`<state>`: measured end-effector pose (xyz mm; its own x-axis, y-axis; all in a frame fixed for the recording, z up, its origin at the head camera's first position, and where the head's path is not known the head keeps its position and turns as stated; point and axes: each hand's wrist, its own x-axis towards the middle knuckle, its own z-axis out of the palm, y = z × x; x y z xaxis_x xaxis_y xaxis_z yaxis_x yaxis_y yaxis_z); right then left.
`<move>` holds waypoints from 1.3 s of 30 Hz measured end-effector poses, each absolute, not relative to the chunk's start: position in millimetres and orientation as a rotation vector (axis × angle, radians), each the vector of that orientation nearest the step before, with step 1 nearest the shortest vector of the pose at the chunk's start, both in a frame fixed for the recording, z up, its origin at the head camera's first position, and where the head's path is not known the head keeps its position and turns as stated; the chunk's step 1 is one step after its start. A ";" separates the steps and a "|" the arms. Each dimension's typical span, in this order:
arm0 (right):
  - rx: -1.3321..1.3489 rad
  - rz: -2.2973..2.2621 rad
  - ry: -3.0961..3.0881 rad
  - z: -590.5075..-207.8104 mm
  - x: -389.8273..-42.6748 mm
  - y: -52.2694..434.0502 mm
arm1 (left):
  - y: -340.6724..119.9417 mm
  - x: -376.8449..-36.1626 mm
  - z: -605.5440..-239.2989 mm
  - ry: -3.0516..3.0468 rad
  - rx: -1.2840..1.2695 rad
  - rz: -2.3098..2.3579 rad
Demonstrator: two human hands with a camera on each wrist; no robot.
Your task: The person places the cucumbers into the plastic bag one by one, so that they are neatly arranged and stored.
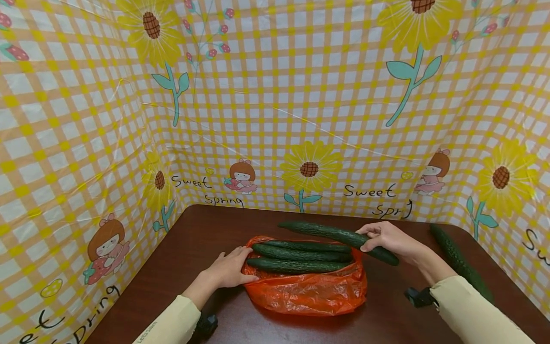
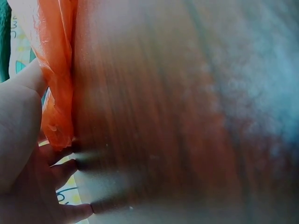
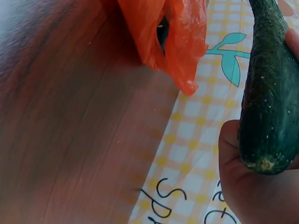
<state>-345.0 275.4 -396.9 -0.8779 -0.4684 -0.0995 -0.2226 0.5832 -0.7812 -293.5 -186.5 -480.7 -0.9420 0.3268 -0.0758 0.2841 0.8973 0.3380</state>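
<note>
An orange plastic bag lies on the table with its mouth open upward, and several dark green cucumbers show side by side inside it. My left hand holds the bag's left end, thumb toward the front and fingers toward the back. In the left wrist view the orange plastic hides the thumb tip, and the other fingers are spread. My right hand grips another cucumber near its right end. That cucumber slants above the back edge of the bag, and its blunt end faces the right wrist camera.
A separate cucumber lies at the right side of the brown table. Checked cloth with sunflowers rises along the back and both sides. Dark wrist devices sit under both sleeves.
</note>
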 end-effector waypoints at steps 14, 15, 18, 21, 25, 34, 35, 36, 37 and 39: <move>-0.661 -1.126 2.485 -398.0 -366.5 243.7 | -185.3 -293.1 -477.9 2.936 0.491 0.481; -0.662 -1.132 2.477 -398.6 -367.3 241.6 | -185.6 -293.3 -478.1 2.934 0.496 0.482; -0.676 -1.141 2.456 -400.3 -369.7 234.6 | -186.6 -293.8 -479.1 2.929 0.499 0.480; -0.694 -1.142 2.448 -401.9 -372.4 226.8 | -187.5 -294.2 -480.1 2.931 0.496 0.474; -0.705 -1.131 2.440 -404.2 -376.4 218.1 | -187.7 -294.4 -480.7 2.929 0.500 0.479; -0.666 -1.105 2.424 -411.3 -390.5 204.1 | -186.7 -294.0 -479.4 2.925 0.503 0.481; -0.667 -1.094 2.430 -412.3 -392.2 203.0 | -186.8 -294.3 -479.5 2.925 0.503 0.479; -0.667 -1.083 2.433 -413.1 -393.6 201.9 | -186.9 -294.8 -479.9 2.925 0.504 0.475; -0.669 -1.074 2.435 -413.6 -394.9 201.0 | -187.1 -295.1 -480.1 2.924 0.504 0.473; -0.665 -1.053 2.443 -413.6 -396.3 199.0 | -187.4 -295.4 -480.0 2.922 0.504 0.467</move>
